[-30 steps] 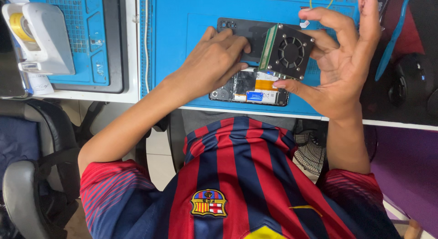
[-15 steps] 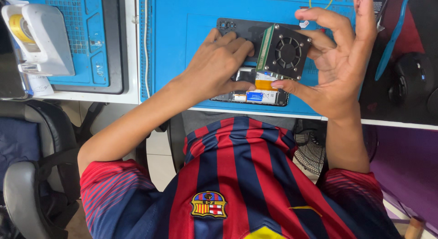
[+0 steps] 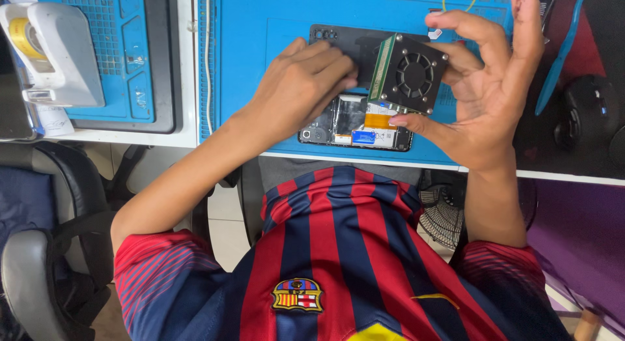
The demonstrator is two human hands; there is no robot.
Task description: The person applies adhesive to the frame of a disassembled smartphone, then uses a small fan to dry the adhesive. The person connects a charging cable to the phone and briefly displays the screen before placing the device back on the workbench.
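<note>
Head view shows the right hand [image 3: 485, 93] pinching a small black fan block [image 3: 409, 74] between thumb and fingers above an opened phone [image 3: 355, 123] on the blue mat [image 3: 260, 54], while the left hand [image 3: 303, 87], at nine o'clock of the block, presses flat on the phone.

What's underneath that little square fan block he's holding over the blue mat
Under the fan block lies an opened phone, its orange and blue inner parts showing, on the blue mat. The left hand and the block hide the rest.
</note>
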